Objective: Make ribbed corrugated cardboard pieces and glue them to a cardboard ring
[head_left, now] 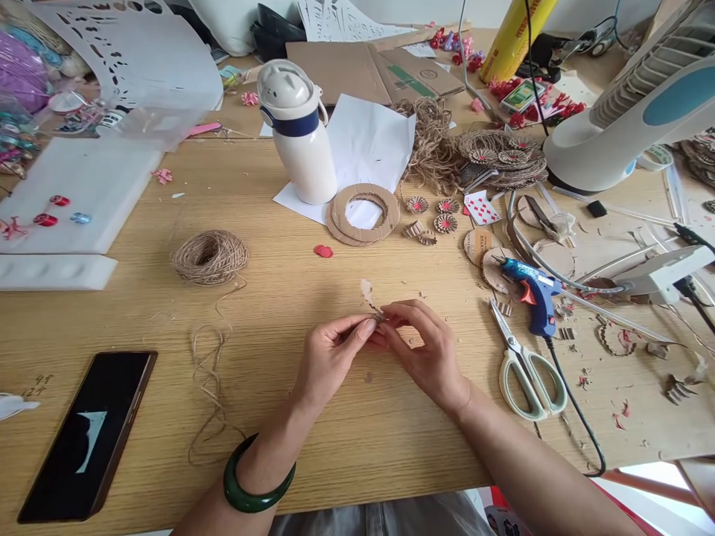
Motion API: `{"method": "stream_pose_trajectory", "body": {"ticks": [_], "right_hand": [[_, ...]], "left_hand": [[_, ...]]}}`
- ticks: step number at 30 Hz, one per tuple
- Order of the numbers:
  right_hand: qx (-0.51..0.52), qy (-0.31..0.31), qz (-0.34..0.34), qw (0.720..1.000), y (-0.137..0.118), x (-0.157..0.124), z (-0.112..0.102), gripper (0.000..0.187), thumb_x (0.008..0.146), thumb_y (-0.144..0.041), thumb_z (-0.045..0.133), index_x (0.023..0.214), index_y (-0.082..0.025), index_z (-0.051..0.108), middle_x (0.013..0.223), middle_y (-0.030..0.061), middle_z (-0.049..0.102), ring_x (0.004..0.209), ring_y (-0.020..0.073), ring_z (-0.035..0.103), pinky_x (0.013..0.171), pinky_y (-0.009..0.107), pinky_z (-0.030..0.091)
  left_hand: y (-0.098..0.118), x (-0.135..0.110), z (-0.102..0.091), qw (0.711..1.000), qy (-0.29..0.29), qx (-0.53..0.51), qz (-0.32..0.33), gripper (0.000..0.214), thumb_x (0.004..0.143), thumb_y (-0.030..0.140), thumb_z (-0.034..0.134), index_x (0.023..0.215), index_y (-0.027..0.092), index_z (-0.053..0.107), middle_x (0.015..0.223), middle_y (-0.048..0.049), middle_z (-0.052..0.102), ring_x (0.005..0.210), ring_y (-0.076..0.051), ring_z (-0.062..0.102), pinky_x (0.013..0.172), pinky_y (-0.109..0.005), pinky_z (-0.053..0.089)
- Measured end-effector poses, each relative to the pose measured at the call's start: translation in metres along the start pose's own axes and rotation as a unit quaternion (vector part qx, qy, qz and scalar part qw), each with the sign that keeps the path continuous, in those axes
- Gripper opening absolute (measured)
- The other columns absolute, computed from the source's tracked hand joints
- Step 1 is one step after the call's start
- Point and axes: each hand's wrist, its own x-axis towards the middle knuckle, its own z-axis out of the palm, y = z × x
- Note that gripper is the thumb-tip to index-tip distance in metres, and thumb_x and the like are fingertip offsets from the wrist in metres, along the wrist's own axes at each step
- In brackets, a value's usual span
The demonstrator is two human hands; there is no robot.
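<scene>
Pinching a small scrap (366, 290) between thumbs and fingertips, the left hand (335, 350) and the right hand (427, 350) met over the wooden table (357, 439), near its front edge. The fingers hid most of the scrap — only a pale, ragged end and a thin dark part showed above them. A dark green bangle (258, 480) circled the left forearm near the wrist.

To the left of the hands lay a ball of twine (211, 257), its loose end trailing in loops toward that forearm; farther left was a black phone (86, 439). Scissors (530, 376) lay to the right of the right hand, points away from the person, just beside a blue glue gun (539, 294).

Beyond the hands were red discs (323, 251), overlapping, and past them cardboard rings (338, 219) stacked partly on white paper (372, 141). A white flask (304, 152) with a dark blue band stood upright just beside the rings. Small corrugated rosettes (445, 223) with red centres sat to their right, near a playing card (481, 208) — and behind these lay a tangled heap of string (427, 145).
</scene>
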Motion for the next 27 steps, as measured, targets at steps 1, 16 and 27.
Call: {"method": "stream_pose_trajectory", "body": {"ticks": [1, 16, 27], "right_hand": [[-0.017, 0.003, -0.010, 1.000, 0.0006, -0.0009, 0.0002, 0.015, 0.091, -0.014, 0.064, 0.105, -0.019, 0.064, 0.094, 0.0066, 0.069, 0.079, 0.0156, 0.064, 0.071, 0.032, 0.057], [-0.042, -0.013, -0.015, 0.999, 0.0015, 0.0012, -0.0029, 0.009, 0.093, -0.013, 0.058, 0.088, -0.018, 0.064, 0.079, 0.0041, 0.068, 0.073, 0.0154, 0.060, 0.069, 0.031, 0.051], [0.120, -0.009, 0.160, 0.980, -0.0006, 0.0029, -0.0029, 0.013, 0.091, -0.029, 0.065, 0.084, -0.018, 0.067, 0.076, 0.0019, 0.068, 0.069, 0.0131, 0.064, 0.065, 0.025, 0.055]], "left_hand": [[-0.0002, -0.0003, 0.0003, 1.000, 0.003, 0.004, 0.003, 0.021, 0.087, 0.035, 0.071, 0.098, 0.020, 0.080, 0.088, -0.0034, 0.078, 0.079, -0.015, 0.072, 0.077, -0.024, 0.060], [0.0037, -0.0037, 0.0022, 0.994, 0.002, 0.098, 0.048, 0.017, 0.088, 0.028, 0.068, 0.094, 0.017, 0.078, 0.079, -0.0023, 0.079, 0.069, -0.014, 0.073, 0.069, -0.020, 0.059], [0.0039, -0.0014, 0.0004, 0.989, 0.009, 0.124, 0.076, 0.019, 0.091, 0.030, 0.064, 0.093, 0.016, 0.076, 0.079, -0.0032, 0.079, 0.069, -0.014, 0.073, 0.069, -0.020, 0.058]]}}
